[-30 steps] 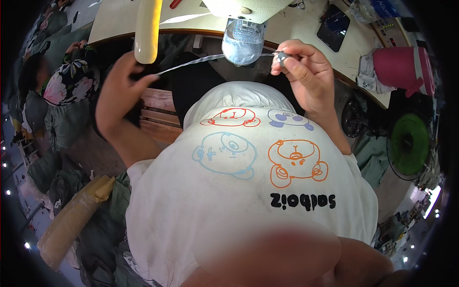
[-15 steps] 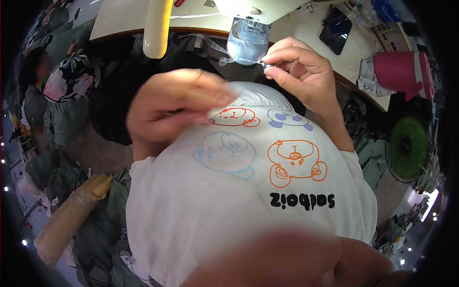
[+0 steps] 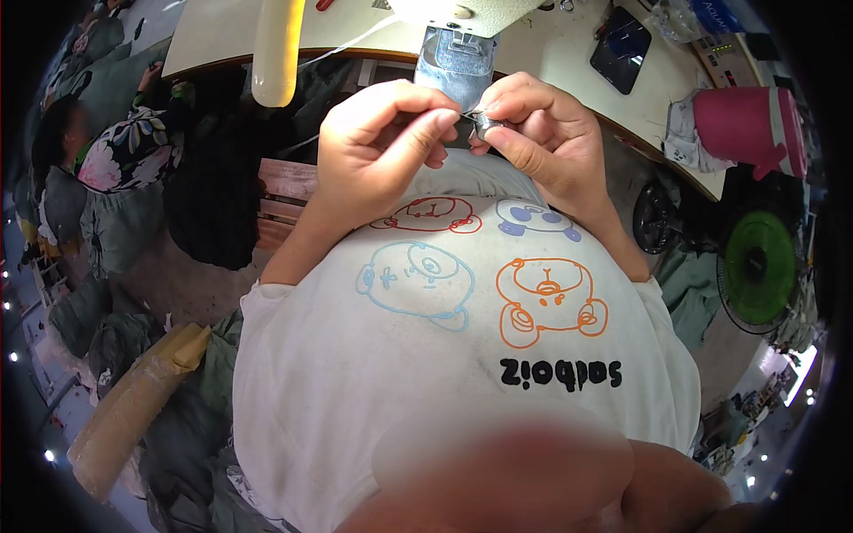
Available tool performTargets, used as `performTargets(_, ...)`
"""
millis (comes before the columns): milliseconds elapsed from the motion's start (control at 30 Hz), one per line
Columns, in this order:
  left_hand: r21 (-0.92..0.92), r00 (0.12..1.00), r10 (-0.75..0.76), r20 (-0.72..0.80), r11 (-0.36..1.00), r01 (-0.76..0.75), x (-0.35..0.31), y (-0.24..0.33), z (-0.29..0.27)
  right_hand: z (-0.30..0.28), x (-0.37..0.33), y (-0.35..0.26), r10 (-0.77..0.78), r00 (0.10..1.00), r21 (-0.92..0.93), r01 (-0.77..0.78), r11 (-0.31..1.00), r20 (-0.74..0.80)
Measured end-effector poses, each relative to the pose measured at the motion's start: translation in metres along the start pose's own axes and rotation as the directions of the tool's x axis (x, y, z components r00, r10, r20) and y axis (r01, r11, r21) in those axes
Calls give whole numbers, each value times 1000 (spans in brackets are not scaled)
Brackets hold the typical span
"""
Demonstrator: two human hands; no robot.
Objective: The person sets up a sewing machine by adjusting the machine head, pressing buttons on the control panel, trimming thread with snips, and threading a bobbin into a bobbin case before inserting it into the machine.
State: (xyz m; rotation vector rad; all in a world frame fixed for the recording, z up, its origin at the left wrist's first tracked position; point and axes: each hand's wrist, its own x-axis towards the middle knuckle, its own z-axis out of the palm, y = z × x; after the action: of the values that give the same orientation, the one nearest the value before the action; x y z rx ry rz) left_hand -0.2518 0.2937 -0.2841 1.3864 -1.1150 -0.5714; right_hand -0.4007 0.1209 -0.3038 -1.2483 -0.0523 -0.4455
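Observation:
Just in front of the sewing machine [image 3: 484, 18], my two hands meet fingertip to fingertip. My right hand [image 3: 553, 142] pinches a small shiny metal piece that looks like a bobbin case [image 3: 485, 127] between thumb and fingers. From the left, my left hand [image 3: 382, 147] is closed in a pinch beside it, thumb against forefinger. What lies between those fingertips is too small to make out. Behind the hands, the machine's metal plate [image 3: 451, 67] juts past the table edge under a bright light.
A dark phone [image 3: 621, 51] lies on the table [image 3: 542, 67] at the right, near a pink container [image 3: 742, 131]. At the upper left hangs a yellow-white tube [image 3: 277, 53]. A green fan [image 3: 760, 271] stands at the right, a wrapped roll [image 3: 138, 404] lower left. Another person [image 3: 120, 147] sits far left.
My left hand has moved up and right from over the shirt to the metal piece at my right fingertips. The translucent strip by the plate no longer shows.

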Motion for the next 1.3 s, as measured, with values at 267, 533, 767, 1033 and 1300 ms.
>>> performTargets(267, -831, 977, -205, 67, 531, 168, 0, -19, 3, 9, 1, 4, 66, 998, 58, -65, 996, -14)
performTargets(533, -796, 934, -318, 162, 517, 315, -2, -18, 2, 7, -2, -8, 147, 988, -70, -150, 986, -53)
performTargets(767, -794, 901, -286, 326, 435, 425, -2, -15, -3, 16, 2, -18, 138, 989, -210, -122, 970, 62)
performTargets(1033, -612, 901, -359, 241, 664, 429, -3, -17, -1, 10, 2, -10, 23, 999, -519, 6, 855, 49)
performTargets(1300, -280, 982, -177, -59, 948, 153, -2, -22, 18, 10, -3, 9, 30, 993, -473, -79, 877, -111)
